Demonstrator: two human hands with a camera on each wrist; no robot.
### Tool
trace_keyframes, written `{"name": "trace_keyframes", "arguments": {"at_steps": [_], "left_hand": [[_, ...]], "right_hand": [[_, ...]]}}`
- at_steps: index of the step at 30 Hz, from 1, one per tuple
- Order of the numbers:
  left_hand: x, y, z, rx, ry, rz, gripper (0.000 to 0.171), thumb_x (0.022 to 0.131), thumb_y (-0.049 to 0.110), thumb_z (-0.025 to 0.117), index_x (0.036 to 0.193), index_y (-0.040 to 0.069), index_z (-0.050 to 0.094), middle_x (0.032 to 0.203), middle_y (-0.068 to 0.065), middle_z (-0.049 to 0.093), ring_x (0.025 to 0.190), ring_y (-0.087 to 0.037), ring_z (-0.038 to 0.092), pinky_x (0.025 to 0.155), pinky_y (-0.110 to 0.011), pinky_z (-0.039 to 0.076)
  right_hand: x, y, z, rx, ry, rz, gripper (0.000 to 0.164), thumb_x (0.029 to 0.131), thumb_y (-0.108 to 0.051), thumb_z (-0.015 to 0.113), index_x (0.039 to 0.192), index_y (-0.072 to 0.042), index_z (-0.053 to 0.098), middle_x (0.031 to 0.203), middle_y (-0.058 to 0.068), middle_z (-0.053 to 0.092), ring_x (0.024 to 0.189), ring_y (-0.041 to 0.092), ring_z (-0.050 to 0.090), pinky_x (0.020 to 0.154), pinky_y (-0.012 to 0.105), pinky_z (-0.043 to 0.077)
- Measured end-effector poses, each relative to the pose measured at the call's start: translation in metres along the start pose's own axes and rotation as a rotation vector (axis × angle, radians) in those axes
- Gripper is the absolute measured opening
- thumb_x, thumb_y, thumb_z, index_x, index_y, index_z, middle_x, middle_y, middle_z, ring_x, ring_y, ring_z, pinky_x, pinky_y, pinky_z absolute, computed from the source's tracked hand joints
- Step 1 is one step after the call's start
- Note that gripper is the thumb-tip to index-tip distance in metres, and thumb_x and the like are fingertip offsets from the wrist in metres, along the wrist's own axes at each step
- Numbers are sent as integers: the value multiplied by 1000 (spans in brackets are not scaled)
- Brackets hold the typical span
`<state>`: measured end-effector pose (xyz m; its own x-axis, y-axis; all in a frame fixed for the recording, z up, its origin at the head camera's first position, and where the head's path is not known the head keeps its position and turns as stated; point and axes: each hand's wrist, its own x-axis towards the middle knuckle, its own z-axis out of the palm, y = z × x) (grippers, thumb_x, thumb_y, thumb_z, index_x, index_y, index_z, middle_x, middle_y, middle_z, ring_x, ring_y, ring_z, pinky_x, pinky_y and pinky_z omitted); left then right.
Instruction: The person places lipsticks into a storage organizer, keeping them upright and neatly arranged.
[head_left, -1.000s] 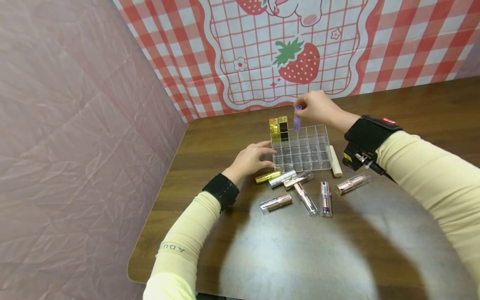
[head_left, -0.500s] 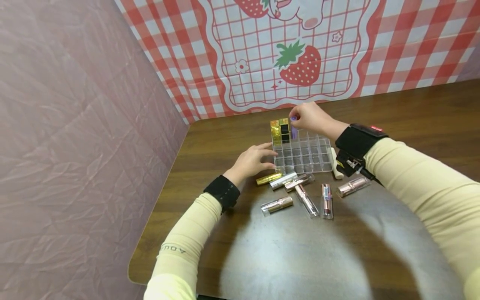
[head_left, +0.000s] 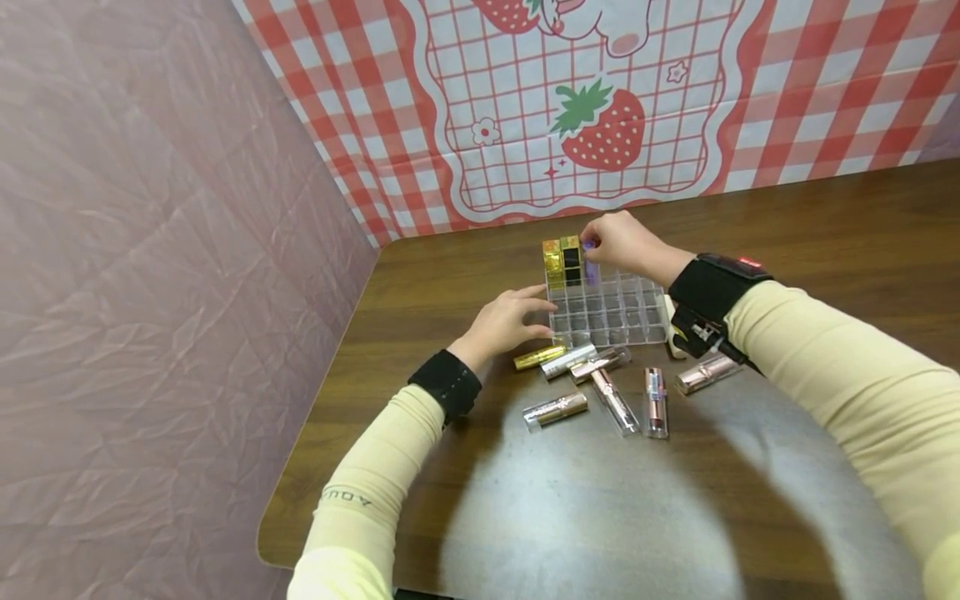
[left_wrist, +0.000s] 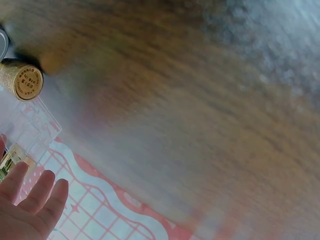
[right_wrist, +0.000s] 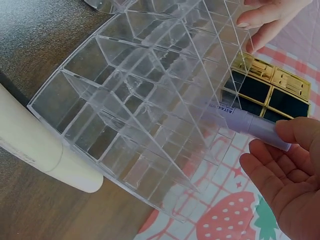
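Note:
In the head view my right hand (head_left: 626, 246) is at the back row of a clear compartmented lipstick organizer (head_left: 607, 312). Its thumb and fingers pinch the top end of a slim purple lipstick tube (right_wrist: 250, 125), whose lower part sits inside a compartment. Two gold-and-black lipsticks (head_left: 562, 260) stand to the tube's left in the same row. My left hand (head_left: 504, 321) rests with spread, relaxed fingers at the organizer's left side, and those fingers (left_wrist: 52, 202) hold nothing.
A gold tube (head_left: 540, 357), a silver tube (head_left: 567, 361) and several rose-gold lipsticks with clear ends (head_left: 555, 410) lie in front of the organizer. A cream tube (right_wrist: 45, 137) lies along its right side. A strawberry-print cloth (head_left: 600, 133) hangs behind the wooden table (head_left: 420, 283).
My right hand has moved down and slightly left, lowering the purple lipstick tube from above the organizer into a back-row compartment beside the gold-and-black lipsticks. The left hand has stayed in place.

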<state>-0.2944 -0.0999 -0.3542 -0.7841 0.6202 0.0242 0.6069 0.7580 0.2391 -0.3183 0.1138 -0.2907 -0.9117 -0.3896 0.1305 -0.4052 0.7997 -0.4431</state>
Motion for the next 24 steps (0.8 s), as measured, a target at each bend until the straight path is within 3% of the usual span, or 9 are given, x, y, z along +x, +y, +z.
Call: {"name": "trace_keyframes", "arguments": {"at_steps": [6, 10, 15, 24], "left_hand": [[0, 0, 0, 15, -3, -1, 42, 83, 38, 64, 122, 23, 60, 145, 0, 36, 127, -24, 40, 102, -38, 35], [0, 0, 0, 21, 3, 2, 42, 83, 39, 64, 122, 23, 60, 145, 0, 36, 127, -25, 40, 103, -38, 35], [0, 1, -1, 12, 6, 1, 42, 83, 38, 64, 122, 23, 60, 145, 0, 36, 127, -24, 40, 104, -38, 34], [0, 1, -1, 5, -1, -3, 42, 83, 37, 64, 123, 23, 60, 145, 0, 36, 127, -25, 40, 106, -38, 31]], "right_hand": [[1, 3, 3, -14, -4, -25, 26, 86, -2, 56, 108, 10, 61, 100, 26, 63, 87, 33, 60, 77, 42, 47], [2, 4, 4, -35, 2, -49, 20, 84, 0, 54, 98, 9, 64, 83, 21, 63, 68, 25, 53, 65, 35, 39], [4, 3, 2, -47, -24, -43, 10, 82, 1, 52, 80, 2, 61, 60, 7, 45, 56, 16, 33, 61, 32, 29], [7, 1, 0, -65, -58, -36, 14, 77, 3, 50, 65, -5, 50, 55, 1, 30, 51, 13, 26, 57, 29, 27]]}}
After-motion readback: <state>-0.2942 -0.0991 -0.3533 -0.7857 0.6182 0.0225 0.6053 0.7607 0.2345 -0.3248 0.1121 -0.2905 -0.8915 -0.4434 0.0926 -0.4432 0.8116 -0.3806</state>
